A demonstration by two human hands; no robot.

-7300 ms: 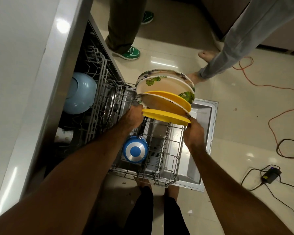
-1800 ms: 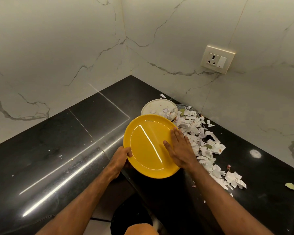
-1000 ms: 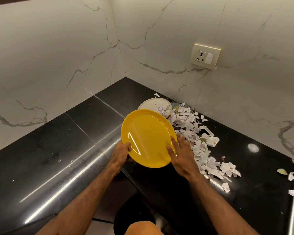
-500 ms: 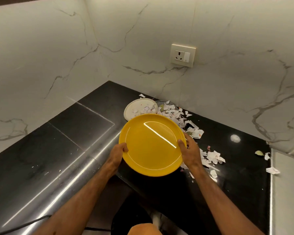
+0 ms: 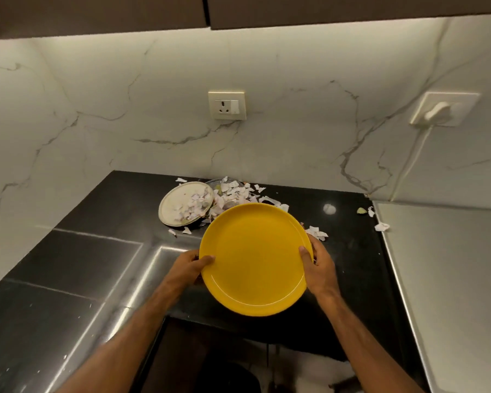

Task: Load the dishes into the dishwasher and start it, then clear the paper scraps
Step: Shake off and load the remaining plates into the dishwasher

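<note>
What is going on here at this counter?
A person grips a round yellow plate by opposite edges, left hand on one side and right hand on the other, above the glossy black counter. The plate looks empty. Behind it, torn white paper scraps lie heaped on the counter and on a round white plate.

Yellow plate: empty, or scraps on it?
Empty: the yellow plate shows a bare face; paper scraps lie behind it, on the counter and white plate.

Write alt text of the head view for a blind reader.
A left hand and right hand grip an empty yellow plate by its rim over a black countertop. Behind it, torn paper scraps lie on a white plate and the counter.
</note>
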